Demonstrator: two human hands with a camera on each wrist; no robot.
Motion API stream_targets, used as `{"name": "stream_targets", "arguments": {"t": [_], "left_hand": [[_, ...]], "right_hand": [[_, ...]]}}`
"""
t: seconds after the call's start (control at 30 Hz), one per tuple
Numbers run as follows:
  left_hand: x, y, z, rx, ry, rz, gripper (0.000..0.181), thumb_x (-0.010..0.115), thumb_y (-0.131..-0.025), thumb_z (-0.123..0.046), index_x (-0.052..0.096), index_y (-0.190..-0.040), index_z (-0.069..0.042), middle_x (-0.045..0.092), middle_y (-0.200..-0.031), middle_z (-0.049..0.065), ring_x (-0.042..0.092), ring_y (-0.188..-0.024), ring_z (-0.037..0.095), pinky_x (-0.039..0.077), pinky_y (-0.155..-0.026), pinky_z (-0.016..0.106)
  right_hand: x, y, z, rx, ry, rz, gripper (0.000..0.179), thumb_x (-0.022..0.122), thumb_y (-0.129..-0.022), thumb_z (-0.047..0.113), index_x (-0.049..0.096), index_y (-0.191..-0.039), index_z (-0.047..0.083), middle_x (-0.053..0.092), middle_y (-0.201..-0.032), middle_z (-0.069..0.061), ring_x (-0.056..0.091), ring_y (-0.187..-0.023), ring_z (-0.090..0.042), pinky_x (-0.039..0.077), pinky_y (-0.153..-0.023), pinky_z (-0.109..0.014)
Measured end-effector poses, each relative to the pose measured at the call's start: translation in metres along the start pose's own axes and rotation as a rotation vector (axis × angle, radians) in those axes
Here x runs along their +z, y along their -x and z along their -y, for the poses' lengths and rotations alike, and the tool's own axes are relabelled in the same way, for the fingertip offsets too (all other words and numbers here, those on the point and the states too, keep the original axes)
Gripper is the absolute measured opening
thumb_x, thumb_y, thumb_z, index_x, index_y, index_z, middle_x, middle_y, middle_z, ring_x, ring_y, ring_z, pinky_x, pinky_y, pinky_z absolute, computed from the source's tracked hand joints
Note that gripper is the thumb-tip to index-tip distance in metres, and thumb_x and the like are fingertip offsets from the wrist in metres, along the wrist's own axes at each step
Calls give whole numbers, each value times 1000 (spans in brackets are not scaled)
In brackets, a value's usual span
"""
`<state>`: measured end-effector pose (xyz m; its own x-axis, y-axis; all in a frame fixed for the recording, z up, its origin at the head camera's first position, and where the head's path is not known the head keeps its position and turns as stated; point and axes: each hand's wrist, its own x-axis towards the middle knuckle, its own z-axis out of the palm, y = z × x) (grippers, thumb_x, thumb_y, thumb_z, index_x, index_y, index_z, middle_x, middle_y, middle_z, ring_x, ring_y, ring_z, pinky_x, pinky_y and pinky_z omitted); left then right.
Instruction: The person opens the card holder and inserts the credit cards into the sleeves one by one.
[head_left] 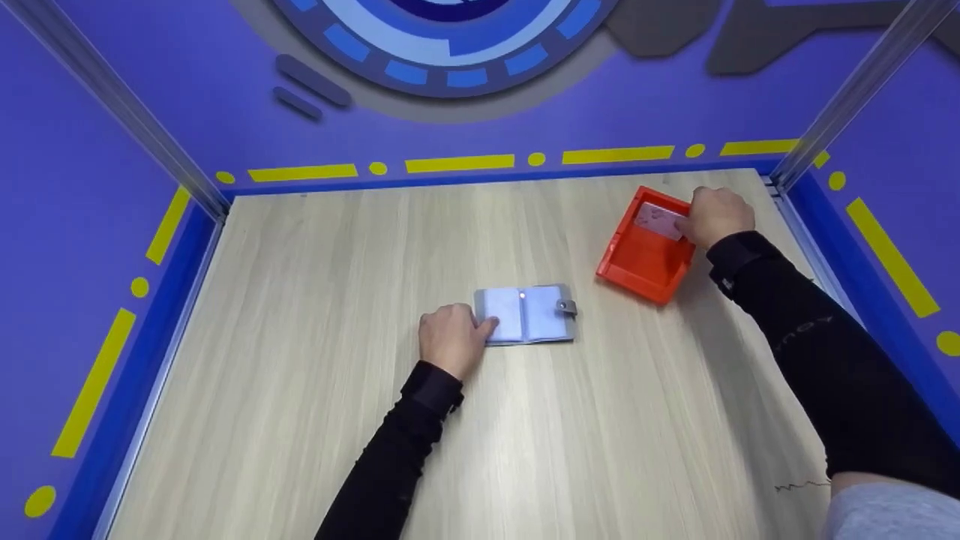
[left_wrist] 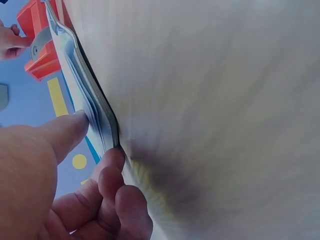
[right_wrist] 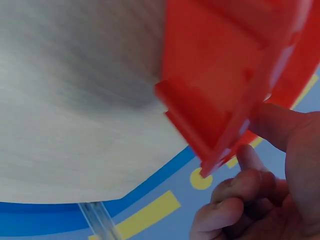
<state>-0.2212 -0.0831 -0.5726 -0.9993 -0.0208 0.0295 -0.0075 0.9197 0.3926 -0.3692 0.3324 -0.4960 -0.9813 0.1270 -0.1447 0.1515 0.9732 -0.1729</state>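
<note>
A small card holder (head_left: 504,315) with pale sleeves and a grey cover lies opened flat on the table; its snap strap (head_left: 567,307) sticks out at the right. My left hand (head_left: 453,339) pinches its left edge, thumb on top of the sleeves and a fingertip at the cover's edge, as the left wrist view shows. To the right, my right hand (head_left: 718,217) grips the side wall of a red bin (head_left: 637,283), thumb over the rim and fingers outside. A pinkish card (head_left: 657,220) lies in the bin's far end, partly hidden by the thumb.
The light wooden table (head_left: 337,277) is bounded by blue-purple panels (head_left: 465,127) with yellow marks at the back and both sides. Metal posts (head_left: 847,90) stand at the back corners. A thin dark squiggle (head_left: 799,487) shows near the right forearm.
</note>
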Motion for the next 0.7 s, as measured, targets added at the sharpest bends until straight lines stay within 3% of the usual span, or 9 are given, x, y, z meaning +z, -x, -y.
{"name": "stream_targets", "arguments": {"t": [0.27,0.53,0.7], "left_hand": [[-1,-2,0,-9,3,22,56,80,-98,-53,59,-60,-17,60,-63,-4,56,-63,18,54,-85,49],[-2,-2,-2,-5,8,29,56,80,-98,-53,59,-60,-18,58,-63,-5,54,-63,17,53,-85,48],[-2,-2,-2,-7,0,22,58,81,-98,-53,56,-58,-18,54,-62,-6,52,-62,16,54,-84,48]], "right_hand": [[7,-11,-1,22,36,-42,56,78,-101,34,57,-126,-13,68,-110,-34,66,-97,-49,57,-90,-62],[16,-14,1,-4,94,-130,47,70,-101,21,54,-130,-13,68,-111,-38,70,-95,-54,60,-88,-65],[18,-15,0,-43,120,-141,44,68,-100,16,54,-130,-12,68,-109,-39,70,-93,-56,60,-86,-67]]}}
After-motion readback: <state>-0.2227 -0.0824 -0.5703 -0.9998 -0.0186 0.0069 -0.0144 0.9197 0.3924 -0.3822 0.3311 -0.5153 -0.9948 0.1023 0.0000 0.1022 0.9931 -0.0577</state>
